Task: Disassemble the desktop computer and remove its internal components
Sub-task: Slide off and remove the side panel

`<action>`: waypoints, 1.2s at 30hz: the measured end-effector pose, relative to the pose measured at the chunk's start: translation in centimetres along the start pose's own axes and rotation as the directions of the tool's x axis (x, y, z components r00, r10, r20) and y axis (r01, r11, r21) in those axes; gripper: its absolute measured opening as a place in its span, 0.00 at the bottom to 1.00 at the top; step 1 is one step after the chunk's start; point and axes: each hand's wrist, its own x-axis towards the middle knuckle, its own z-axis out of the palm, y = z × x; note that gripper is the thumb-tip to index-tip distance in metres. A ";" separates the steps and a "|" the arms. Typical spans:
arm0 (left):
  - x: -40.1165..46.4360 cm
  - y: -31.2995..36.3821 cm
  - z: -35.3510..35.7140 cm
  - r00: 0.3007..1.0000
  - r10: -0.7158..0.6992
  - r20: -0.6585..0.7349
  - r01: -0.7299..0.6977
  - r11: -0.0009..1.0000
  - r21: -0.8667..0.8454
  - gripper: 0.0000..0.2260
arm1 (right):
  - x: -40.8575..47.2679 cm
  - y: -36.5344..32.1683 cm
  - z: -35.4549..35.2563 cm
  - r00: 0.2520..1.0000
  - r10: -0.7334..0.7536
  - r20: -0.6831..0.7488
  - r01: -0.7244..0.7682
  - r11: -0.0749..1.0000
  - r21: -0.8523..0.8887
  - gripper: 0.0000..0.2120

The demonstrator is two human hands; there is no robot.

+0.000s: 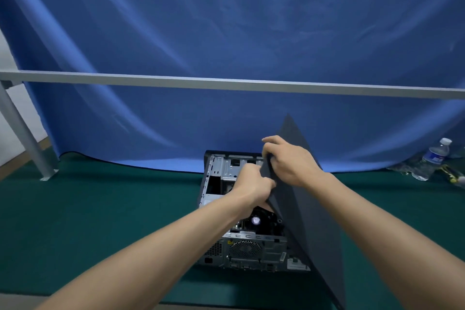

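A desktop computer case point(221, 246) lies on its side on the green mat, its rear panel with fan grille facing me and its inside exposed. A round CPU cooler point(256, 220) shows inside. The dark grey side panel point(309, 221) is lifted off and tilted up to the right of the case. My left hand point(254, 184) grips the panel's left edge from below. My right hand point(289, 161) grips the same edge higher up, fingers curled over it. The panel hides the case's right side.
A green mat point(100, 209) covers the table. A blue cloth backdrop point(226, 33) hangs behind, crossed by a grey metal bar point(151, 79) with a slanted leg point(22, 133) at left. A plastic water bottle point(436, 156) and small clutter lie at far right.
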 end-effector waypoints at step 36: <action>18.5 -8.0 13.8 0.972 -0.105 0.208 -0.129 0.502 0.855 0.09 | -1.3 26.3 16.5 0.868 -0.124 0.481 0.097 0.992 0.080 0.14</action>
